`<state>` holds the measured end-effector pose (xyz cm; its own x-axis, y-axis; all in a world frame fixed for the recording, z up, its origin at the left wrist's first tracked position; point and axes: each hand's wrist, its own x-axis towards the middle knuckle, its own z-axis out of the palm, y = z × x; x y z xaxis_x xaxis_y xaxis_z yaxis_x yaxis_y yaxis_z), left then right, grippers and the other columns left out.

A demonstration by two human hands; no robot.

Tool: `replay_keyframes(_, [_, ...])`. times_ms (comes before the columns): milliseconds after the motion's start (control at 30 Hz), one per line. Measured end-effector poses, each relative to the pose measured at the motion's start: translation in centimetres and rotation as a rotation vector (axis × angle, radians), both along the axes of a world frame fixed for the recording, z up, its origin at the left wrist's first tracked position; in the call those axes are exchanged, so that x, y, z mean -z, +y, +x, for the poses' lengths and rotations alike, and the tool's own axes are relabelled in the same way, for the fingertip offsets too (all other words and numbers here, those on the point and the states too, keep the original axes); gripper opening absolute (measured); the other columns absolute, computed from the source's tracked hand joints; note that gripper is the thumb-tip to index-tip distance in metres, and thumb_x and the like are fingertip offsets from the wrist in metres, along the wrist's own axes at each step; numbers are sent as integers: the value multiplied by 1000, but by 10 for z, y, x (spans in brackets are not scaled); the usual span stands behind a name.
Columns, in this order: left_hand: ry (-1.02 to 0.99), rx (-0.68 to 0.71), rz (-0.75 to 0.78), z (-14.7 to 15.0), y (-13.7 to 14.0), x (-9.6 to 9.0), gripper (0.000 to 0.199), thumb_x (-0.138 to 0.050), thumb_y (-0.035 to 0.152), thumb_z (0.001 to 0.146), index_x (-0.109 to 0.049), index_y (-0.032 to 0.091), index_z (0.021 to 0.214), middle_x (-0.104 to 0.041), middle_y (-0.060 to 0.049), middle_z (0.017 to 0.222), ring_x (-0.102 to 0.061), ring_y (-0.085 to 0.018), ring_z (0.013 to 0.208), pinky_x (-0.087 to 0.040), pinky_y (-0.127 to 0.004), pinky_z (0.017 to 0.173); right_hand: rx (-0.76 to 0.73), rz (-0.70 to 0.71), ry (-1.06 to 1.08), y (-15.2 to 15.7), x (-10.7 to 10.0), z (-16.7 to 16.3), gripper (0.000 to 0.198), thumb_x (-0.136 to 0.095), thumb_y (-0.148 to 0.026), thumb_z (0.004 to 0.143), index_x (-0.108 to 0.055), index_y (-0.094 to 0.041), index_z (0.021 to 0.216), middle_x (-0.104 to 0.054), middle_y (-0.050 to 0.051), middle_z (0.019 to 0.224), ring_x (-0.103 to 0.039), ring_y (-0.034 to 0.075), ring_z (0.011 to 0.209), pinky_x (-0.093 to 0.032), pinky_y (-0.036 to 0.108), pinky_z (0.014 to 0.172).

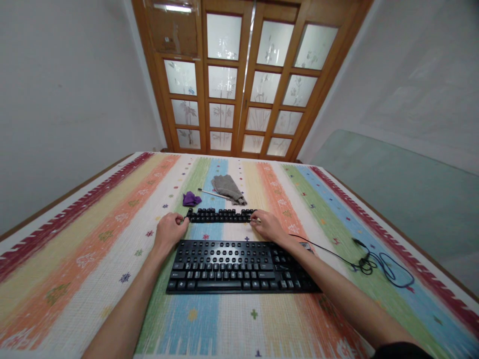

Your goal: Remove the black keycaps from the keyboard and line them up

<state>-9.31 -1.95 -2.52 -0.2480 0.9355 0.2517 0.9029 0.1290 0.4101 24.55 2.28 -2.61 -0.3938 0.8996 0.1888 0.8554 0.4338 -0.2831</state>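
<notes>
Now left hand (172,228) and right hand (267,225) curl at the keycaps' (220,217) ends, mid-frame, grip unclear; striped cloth (90,234) beneath, doors (241,80) top centre.

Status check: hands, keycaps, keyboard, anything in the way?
Left hand at left end of loose keycaps; right hand at right end. Keyboard: upper rows uncapped, lower rows capped. Right forearm blocks view of keyboard's right side.

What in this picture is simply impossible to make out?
In the head view:
Keyboard: right side partly hidden by the right forearm.
Keycap rows: markings too small to read.
Left hand, right hand: whether gripping or touching, hidden by fingers.
Stick: right end lost at the grey cloth.
Dark sleeve: cut off by the bottom edge.
</notes>
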Motion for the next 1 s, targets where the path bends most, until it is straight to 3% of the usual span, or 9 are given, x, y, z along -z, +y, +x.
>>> replay_keyframes(167, [-3,47,-22,-2,-1,1,25,-54,30,72,-70,14,83,-70,-9,80,-66,-25,79,-49,-33,78,-5,7,23,-1,0,-1,12,-60,-16,83,-68,-18,91,-71,7,94,-64,20,88,-45,27,76])
replay_keyframes(433, [8,75,-10,-4,-1,2,27,-55,32,73,-69,13,85,-69,-9,80,-65,-25,79,-49,-33,77,-15,42,92,-5,-6,-1,12,-62,-16,80,-68,-18,90,-70,6,91,-64,20,85,-45,28,74])
replay_keyframes(667, [15,96,2,-5,-1,4,28,-54,33,75,-69,12,86,-68,-9,80,-65,-24,78,-48,-31,75,-27,70,181,-20,-23,1,13,-58,-14,77,-66,-16,88,-66,5,80,-60,18,75,-44,28,71])
replay_keyframes(800, [16,99,11,-5,-1,5,29,-55,34,75,-69,12,87,-68,-9,79,-65,-24,77,-49,-31,75,-63,-52,338,-38,-40,3,16,-54,-19,81,-63,-15,93,-64,4,79,-58,18,73,-44,29,70])
replay_keyframes(1000, [23,95,17,-7,-2,5,29,-55,33,74,-69,12,89,-69,-9,81,-65,-24,79,-49,-32,77,-173,-178,455,-69,-53,9,19,-44,-24,92,-60,-17,96,-65,8,97,-60,22,93,-43,33,83])
